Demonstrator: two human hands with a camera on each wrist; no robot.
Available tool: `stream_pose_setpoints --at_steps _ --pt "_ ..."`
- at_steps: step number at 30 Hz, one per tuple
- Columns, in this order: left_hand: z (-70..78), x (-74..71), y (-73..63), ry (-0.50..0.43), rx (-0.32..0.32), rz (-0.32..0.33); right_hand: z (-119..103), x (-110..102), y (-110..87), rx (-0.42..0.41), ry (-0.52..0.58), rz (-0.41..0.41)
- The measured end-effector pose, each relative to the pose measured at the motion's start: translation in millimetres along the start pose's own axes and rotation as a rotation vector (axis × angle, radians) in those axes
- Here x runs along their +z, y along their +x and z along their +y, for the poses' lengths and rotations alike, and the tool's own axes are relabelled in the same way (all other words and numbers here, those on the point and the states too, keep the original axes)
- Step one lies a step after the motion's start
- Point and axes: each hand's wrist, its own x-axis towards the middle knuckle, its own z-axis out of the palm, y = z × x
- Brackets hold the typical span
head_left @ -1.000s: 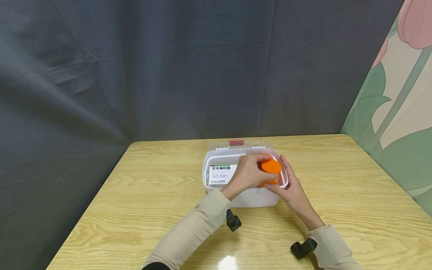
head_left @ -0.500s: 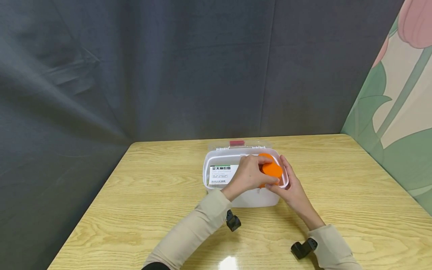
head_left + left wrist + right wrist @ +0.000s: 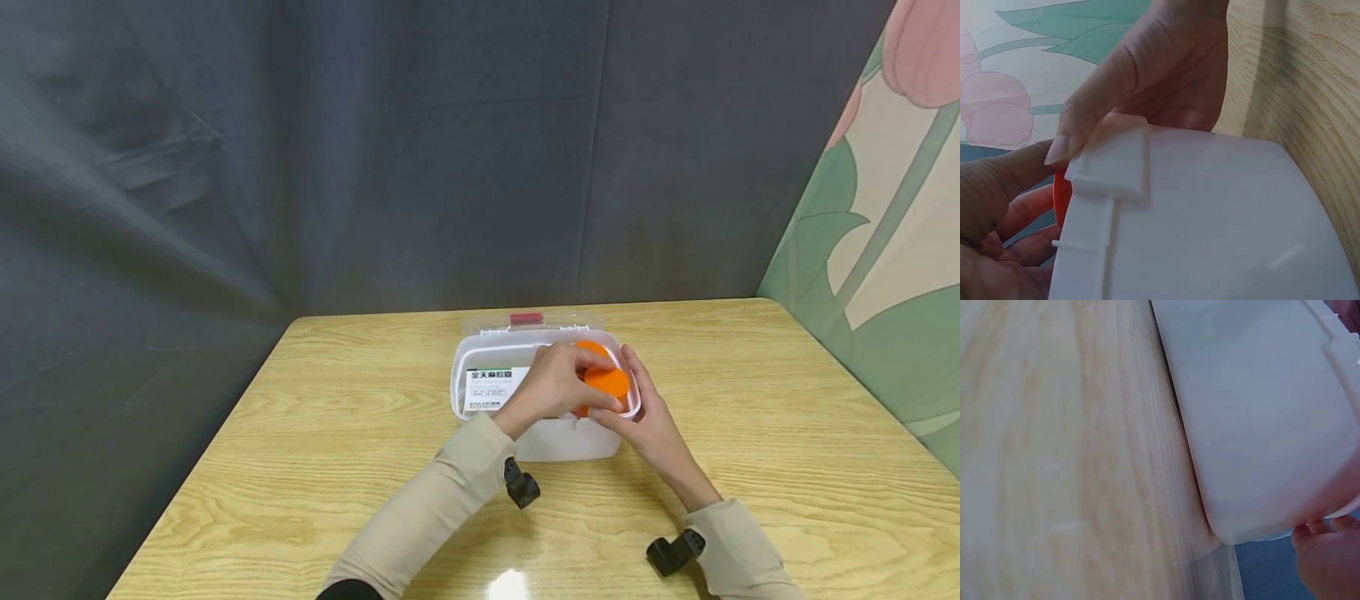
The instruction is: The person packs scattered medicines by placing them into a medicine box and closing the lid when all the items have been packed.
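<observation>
A white plastic storage box with a raised rim stands on the table. Inside its right end sit two orange round-topped bottles, a front orange bottle and a rear orange bottle. My left hand reaches over the near rim and pinches the front one between thumb and fingers; its lower part is hidden by the box wall. My right hand holds the box at its right end, thumb on the near rim and fingers along the outer wall. A white medicine carton with dark lettering lies in the left half.
The box's clear lid, with a red latch, hangs open at the back. Behind the wooden table rises a dark grey curtain. A floral wall covering borders the right side.
The front orange bottle has shifted slightly to the right and down in the box with my left fingers on it. My right hand and the box have stayed in place.
</observation>
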Motion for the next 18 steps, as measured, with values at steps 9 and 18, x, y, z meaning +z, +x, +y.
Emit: stream_pose_setpoints --at_steps 9,18 --pt "-3.2 0.0 1.5 -0.010 -0.048 -0.028 0.2 0.5 0.5 0.010 -0.028 0.005" --pt "-7.4 -0.1 0.9 0.061 -0.011 -0.055 0.6 0.7 0.5 0.014 -0.051 0.015"
